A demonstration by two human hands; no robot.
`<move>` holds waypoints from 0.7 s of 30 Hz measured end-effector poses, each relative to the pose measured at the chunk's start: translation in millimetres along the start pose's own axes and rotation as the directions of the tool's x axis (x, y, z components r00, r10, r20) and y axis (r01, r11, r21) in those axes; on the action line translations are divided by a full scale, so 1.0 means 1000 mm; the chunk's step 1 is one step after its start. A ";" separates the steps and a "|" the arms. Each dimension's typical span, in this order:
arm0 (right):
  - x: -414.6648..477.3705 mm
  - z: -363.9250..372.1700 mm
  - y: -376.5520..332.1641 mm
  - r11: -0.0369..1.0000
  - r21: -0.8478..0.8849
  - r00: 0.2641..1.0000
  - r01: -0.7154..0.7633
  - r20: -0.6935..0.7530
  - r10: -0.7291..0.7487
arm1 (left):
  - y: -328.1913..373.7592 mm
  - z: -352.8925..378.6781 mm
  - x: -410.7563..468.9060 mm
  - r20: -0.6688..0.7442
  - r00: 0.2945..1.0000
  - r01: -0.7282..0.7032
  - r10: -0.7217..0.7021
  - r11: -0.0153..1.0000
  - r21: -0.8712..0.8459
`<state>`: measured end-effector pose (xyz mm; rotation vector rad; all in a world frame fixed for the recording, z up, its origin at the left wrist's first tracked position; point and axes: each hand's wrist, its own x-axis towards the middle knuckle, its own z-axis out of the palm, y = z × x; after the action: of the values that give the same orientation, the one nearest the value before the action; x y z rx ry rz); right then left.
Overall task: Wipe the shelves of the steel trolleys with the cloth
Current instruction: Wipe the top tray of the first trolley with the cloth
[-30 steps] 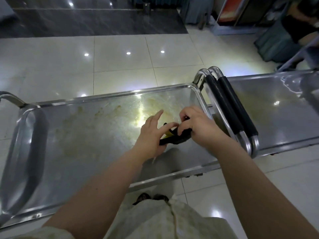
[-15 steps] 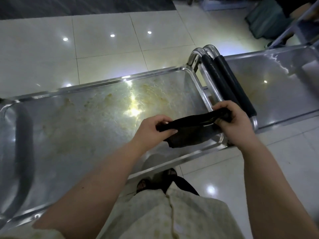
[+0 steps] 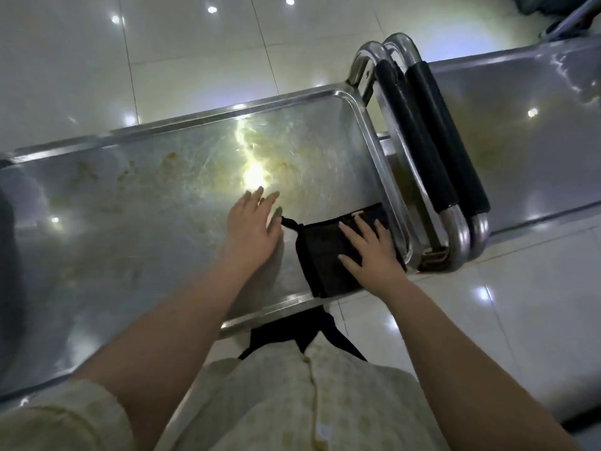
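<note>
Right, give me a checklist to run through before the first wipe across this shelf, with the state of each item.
1. Cloth lies flat on the shelf: ok, at the near right corner.
2. Right hand is pressed on the cloth: ok, palm down with fingers spread.
3. Left hand is clear of the wiping path: not ok, it rests open on the shelf just left of the cloth.
4. Dirt left to wipe: ok, yellowish stains show across the middle and left of the shelf.
5. Cloth is damp: cannot tell.
6. Second trolley is close by for later: ok, its handle sits beside this trolley's.
</note>
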<state>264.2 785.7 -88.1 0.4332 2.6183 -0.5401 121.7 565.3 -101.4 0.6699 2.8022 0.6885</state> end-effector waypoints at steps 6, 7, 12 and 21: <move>0.002 0.029 0.011 0.931 -0.326 0.984 0.165 -0.009 -0.177 | -0.046 0.010 0.058 0.067 0.979 0.164 -0.194 0.935 0.315; 0.003 0.032 0.014 0.928 -0.335 0.985 0.164 0.010 -0.170 | -0.049 0.013 0.064 0.082 0.974 0.173 -0.213 0.922 0.345; 0.050 0.016 0.013 0.932 -0.342 0.990 0.121 -0.022 -0.137 | -0.055 0.025 0.068 0.078 0.966 0.211 -0.248 0.922 0.326; 0.278 -0.075 -0.051 0.938 -0.325 0.982 0.122 -0.095 -0.160 | -0.060 0.030 0.067 0.023 0.976 0.198 -0.217 0.927 0.318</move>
<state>-19.8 831.9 -140.0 0.1789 2.8000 -0.1300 48.1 560.6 -160.9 0.4200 2.8975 0.1813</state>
